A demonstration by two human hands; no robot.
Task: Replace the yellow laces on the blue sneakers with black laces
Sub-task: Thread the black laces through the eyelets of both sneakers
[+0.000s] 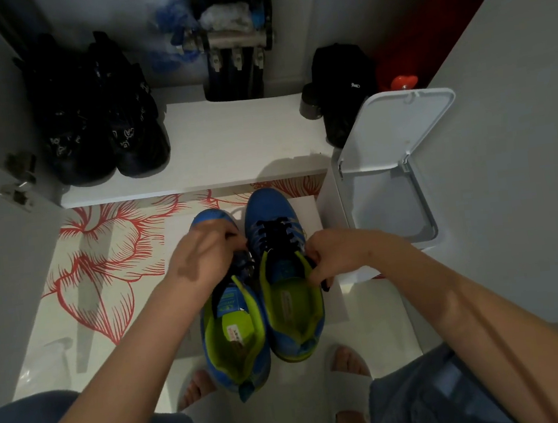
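The left sneaker [235,336] and right sneaker [270,208], both blue, sit side by side on the floor [102,250]. The left hand [203,253] pinches the left sneaker's dark lace [246,259]. The right hand [337,253] pinches the right sneaker's black lace end [325,285].

Counts, floor and shelf: mostly pairs, a few singles.
Blue sneakers [270,208] x2, side by side; hands x2 (left hand [203,253], right hand [340,253]); black lace [277,228] x1 clearly seen, others hidden; black shoes [71,136] x2 on the shelf [235,136]; white slides [206,415] x2; white bin [396,126] x1; black bag [342,77] x1; dark jar [309,103] x1; red cap [403,81] x1.
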